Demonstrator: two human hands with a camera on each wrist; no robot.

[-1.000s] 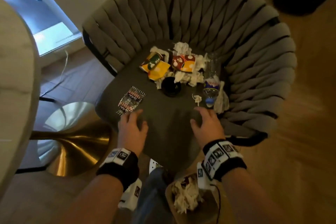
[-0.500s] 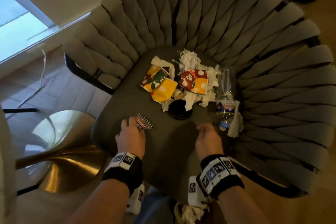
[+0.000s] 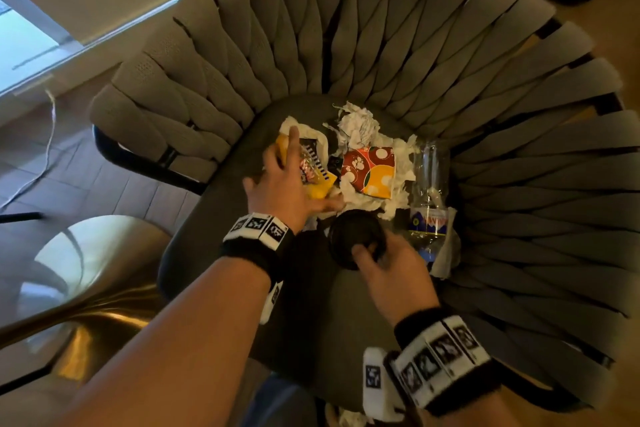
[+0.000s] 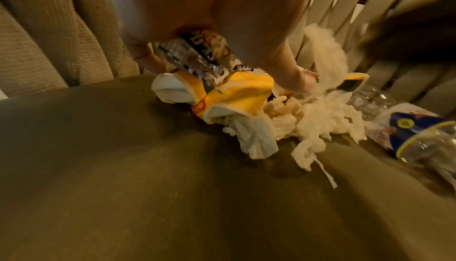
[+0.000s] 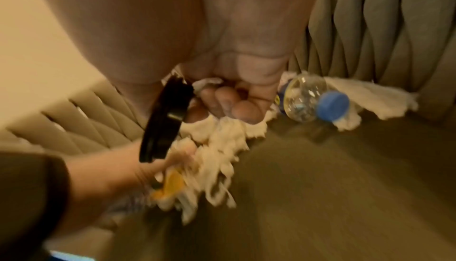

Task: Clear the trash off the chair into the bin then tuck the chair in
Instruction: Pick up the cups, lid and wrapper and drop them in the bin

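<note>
Trash lies in a pile at the back of the grey chair seat (image 3: pixel 207 239). My left hand (image 3: pixel 287 177) holds the striped snack wrapper (image 3: pixel 310 163) (image 4: pixel 195 58) and reaches onto the yellow packet (image 3: pixel 320 189) (image 4: pixel 241 93); its thumb touches the white tissues (image 4: pixel 320 120). My right hand (image 3: pixel 374 253) grips the round black lid (image 3: pixel 356 239) (image 5: pixel 165 118), tilted on edge between thumb and fingers. A red and orange carton (image 3: pixel 370 170) sits on crumpled tissues (image 3: pixel 356 121). A clear plastic bottle (image 3: pixel 429 204) (image 5: pixel 310 99) with a blue cap lies at the right.
The woven chair back (image 3: pixel 346 28) curves round the seat on three sides. A gold table base (image 3: pixel 86 305) stands close at the left. A white cable (image 3: pixel 48 135) runs over the floor. White crumpled paper (image 3: pixel 346 419) shows below the seat's front edge.
My left hand picked the snack wrapper off the seat's front left and carried it to the pile. My right hand moved forward and took hold of the black lid.
</note>
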